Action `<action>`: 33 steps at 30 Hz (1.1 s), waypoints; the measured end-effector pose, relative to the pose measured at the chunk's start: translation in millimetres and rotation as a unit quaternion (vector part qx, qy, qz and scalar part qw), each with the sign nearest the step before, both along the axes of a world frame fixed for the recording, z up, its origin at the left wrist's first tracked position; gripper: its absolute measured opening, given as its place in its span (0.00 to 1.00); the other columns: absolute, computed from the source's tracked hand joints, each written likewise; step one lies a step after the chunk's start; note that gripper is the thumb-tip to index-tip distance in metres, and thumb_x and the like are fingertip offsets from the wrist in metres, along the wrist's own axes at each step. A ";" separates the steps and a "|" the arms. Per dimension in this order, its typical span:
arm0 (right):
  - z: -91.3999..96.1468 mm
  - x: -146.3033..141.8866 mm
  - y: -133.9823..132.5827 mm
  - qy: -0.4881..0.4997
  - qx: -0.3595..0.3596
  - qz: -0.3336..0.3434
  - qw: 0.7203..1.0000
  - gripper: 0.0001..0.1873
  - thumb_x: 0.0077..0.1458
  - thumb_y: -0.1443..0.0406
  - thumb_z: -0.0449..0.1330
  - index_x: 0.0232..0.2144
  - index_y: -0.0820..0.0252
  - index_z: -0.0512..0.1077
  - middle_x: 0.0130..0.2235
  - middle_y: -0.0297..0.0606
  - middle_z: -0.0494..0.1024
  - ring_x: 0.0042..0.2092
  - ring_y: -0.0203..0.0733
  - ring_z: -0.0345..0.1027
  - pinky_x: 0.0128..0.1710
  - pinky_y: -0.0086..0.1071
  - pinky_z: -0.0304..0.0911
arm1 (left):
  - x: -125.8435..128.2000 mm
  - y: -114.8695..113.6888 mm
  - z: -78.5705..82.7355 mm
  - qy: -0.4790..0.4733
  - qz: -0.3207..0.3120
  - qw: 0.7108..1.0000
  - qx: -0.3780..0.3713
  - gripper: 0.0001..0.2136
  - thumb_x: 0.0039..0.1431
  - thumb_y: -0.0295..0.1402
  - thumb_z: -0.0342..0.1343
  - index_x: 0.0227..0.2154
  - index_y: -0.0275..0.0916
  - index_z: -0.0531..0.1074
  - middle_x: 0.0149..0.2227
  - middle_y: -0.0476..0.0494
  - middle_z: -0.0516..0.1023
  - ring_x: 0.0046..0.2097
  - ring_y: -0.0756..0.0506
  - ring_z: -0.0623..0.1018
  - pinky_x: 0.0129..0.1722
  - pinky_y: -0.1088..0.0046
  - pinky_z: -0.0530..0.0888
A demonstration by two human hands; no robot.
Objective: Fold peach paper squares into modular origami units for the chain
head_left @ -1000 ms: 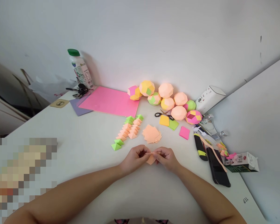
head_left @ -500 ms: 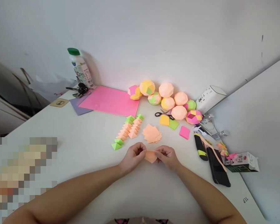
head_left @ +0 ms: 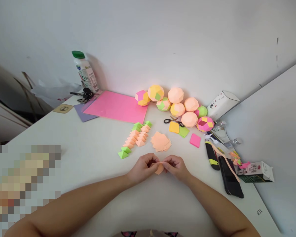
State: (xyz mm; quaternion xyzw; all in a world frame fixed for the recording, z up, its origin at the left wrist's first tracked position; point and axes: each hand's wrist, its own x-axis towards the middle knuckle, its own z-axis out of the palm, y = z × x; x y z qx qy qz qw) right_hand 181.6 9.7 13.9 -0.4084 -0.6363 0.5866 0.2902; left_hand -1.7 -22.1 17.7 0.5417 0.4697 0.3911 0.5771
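Between my hands is a small peach paper piece (head_left: 159,169), mostly covered by the fingers. My left hand (head_left: 146,168) pinches its left side, and my right hand (head_left: 175,167) pinches the right. The two sets of fingertips nearly meet at its upper edge. Just beyond lies a fanned pile of flat peach paper sheets (head_left: 160,141). Left of that pile stand two rows of folded paper units (head_left: 131,139), peach in the middle with green ones at the ends.
Faceted paper balls (head_left: 175,95) cluster against the wall. Before them lie scissors (head_left: 174,121) and yellow (head_left: 174,127), green and pink (head_left: 195,140) paper pads. A pink sheet (head_left: 115,107), keys (head_left: 85,95) and a bottle (head_left: 86,72) are at left; a phone (head_left: 229,176) and carton (head_left: 258,171) at right.
My hands have come closer together, the left one shifting right. Less of the peach paper piece shows between the fingers now.
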 end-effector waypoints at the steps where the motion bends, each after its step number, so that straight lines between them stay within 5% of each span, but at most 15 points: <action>1: -0.4 0.0 -0.2 -0.008 0.007 0.005 1.000 0.10 0.51 0.59 0.60 0.27 0.61 0.71 0.23 0.33 0.72 0.24 0.34 0.66 0.25 0.29 0.63 | 0.5 0.0 -0.4 0.006 -0.002 1.000 0.006 0.07 0.52 0.35 0.52 0.25 0.37 0.66 0.23 0.51 0.65 0.25 0.53 0.63 0.23 0.78 0.61; 19: -1.8 -0.6 -2.0 -0.043 0.083 0.030 0.995 0.05 0.48 0.65 0.58 0.24 0.61 0.70 0.23 0.34 0.70 0.24 0.33 0.61 0.23 0.27 0.57 | 2.2 -0.5 -5.2 0.029 -0.020 0.999 0.014 0.05 0.50 0.32 0.52 0.23 0.37 0.66 0.21 0.52 0.63 0.24 0.53 0.60 0.22 0.78 0.59; 29: 0.0 5.3 3.9 0.089 -0.013 -0.068 0.994 0.07 0.51 0.62 0.56 0.25 0.59 0.63 0.23 0.33 0.71 0.22 0.33 0.62 0.22 0.27 0.57 | -1.5 0.9 1.3 -0.031 0.006 0.999 -0.027 0.06 0.49 0.31 0.52 0.22 0.37 0.61 0.21 0.54 0.60 0.23 0.54 0.60 0.22 0.79 0.58; 33: 0.5 3.8 3.9 0.074 -0.024 -0.032 0.996 0.10 0.53 0.58 0.57 0.30 0.59 0.64 0.25 0.32 0.70 0.24 0.33 0.64 0.24 0.28 0.59 | -1.5 0.9 -0.6 -0.050 0.015 0.997 -0.048 0.08 0.52 0.35 0.53 0.25 0.37 0.62 0.22 0.54 0.61 0.22 0.55 0.61 0.20 0.80 0.59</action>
